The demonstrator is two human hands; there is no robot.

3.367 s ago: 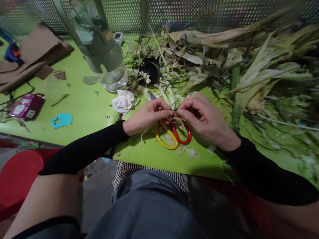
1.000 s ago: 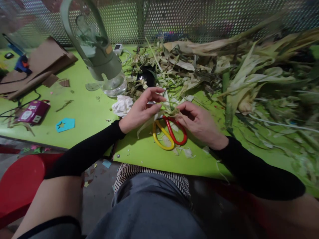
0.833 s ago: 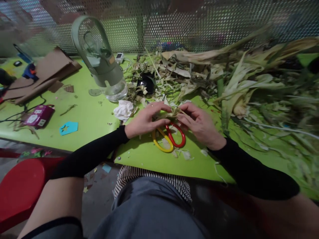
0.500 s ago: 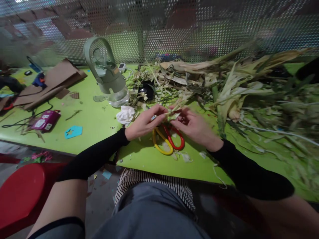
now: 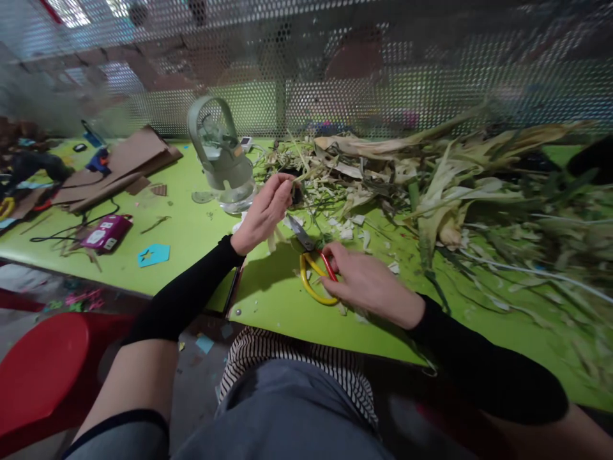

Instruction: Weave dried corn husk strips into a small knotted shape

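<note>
My left hand [image 5: 266,211] is raised over the green table, its fingers pinched on a thin strip of corn husk [image 5: 301,181] that sticks out past the fingertips. Pale strands also hang below that palm. My right hand [image 5: 366,278] closes round the red handle of a pair of scissors [image 5: 311,259]. The yellow handle loop lies beside the fingers, and the blades point away to the upper left, below my left hand. Scraps of cut husk [image 5: 347,227] lie just beyond the scissors.
Dry corn husks [image 5: 445,191] heap along the back and right. A water bottle [image 5: 225,160] stands at back left, near brown cardboard [image 5: 129,160], a purple box [image 5: 106,232] with a cord and a blue paper piece [image 5: 154,255]. A red stool [image 5: 43,377] is below left.
My hands have moved apart. The left has lifted away to the left with the husk strip; the right has let go of the husk, come down and taken hold of the scissors.
</note>
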